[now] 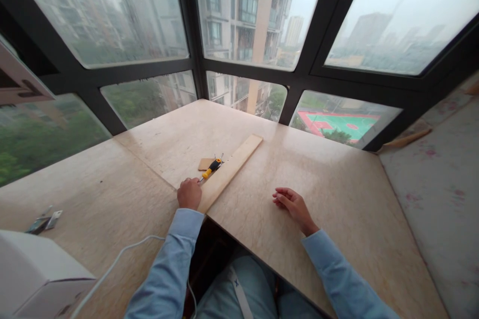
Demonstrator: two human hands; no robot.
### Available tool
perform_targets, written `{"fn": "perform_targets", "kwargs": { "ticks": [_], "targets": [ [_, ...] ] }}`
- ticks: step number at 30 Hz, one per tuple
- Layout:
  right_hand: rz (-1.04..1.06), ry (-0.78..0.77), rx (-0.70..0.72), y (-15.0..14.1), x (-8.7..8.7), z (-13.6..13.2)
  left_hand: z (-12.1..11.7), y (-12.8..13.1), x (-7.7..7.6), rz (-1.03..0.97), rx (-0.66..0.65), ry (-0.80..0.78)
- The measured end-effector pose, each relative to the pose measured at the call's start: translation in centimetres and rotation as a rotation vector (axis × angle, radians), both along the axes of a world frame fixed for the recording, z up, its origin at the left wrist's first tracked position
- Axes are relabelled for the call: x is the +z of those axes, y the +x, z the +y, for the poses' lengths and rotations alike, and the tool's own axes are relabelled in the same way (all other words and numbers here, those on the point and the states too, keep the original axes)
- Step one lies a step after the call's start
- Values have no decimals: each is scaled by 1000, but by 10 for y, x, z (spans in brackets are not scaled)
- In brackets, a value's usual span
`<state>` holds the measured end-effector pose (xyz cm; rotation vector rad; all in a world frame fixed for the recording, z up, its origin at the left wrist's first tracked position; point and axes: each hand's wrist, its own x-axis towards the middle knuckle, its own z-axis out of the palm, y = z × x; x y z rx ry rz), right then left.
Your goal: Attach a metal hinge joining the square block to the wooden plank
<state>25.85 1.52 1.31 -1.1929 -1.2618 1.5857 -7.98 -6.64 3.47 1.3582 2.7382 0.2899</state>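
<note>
Your left hand (pixel 189 193) is at the near end of the wooden board (pixel 235 167), next to the exposed metal of the screwdriver (pixel 211 168). The fingers are curled; whether they clamp the shaft, press the board or do both cannot be told. The board lies flat on the tabletop (pixel 337 194), its near end at the table edge. The screwdriver's yellow-and-black handle points away from you, along the board's left side, beside a small brown piece (pixel 204 164). Your right hand (pixel 294 204) is well apart from the board, fingers loosely bent; whether thumb and fingertips meet on a small item cannot be told.

Step in hand, as judged: positioning the screwdriver at the board. The next move calls for a firm hold on the handle while the other hand steadies the board.
</note>
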Motion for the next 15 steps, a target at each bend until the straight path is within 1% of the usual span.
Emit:
{"fn": "perform_targets", "kwargs": {
  "ticks": [3,5,7,9,11,13,15],
  "targets": [
    [-8,0,-79,43,0,-15,-2,7,9,11,7,17],
    [-18,-1,-149,72,0,-28,-2,15,16,34,-12,80],
    [-46,-3,-242,99,0,-41,1,29,22,57,-57,176],
    [-77,18,-352,124,0,-53,6,49,24,50,-145,275],
    [-104,56,-468,148,-3,-64,14,74,23,8,-277,368],
    [-130,96,-576,169,-8,-76,22,105,18,-63,-417,453],
    [-163,124,-658,186,-15,-88,29,140,11,-148,-542,510]
  ]
}}
